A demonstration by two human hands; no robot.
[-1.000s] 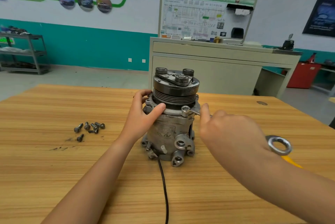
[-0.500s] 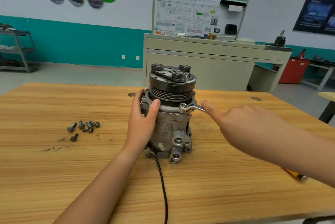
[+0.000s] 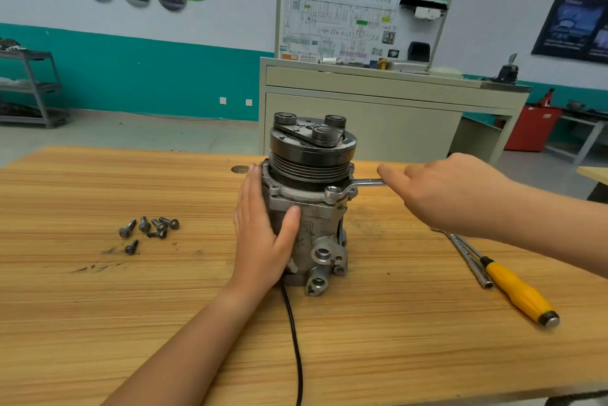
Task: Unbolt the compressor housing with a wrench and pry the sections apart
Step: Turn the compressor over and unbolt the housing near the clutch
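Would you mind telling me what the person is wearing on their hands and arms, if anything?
Nothing is worn as far as the view shows. The left hand and right hand are ungloved, with no rings visible. The left forearm and right forearm are bare to the frame edge: no sleeves, watch or bracelet in sight.
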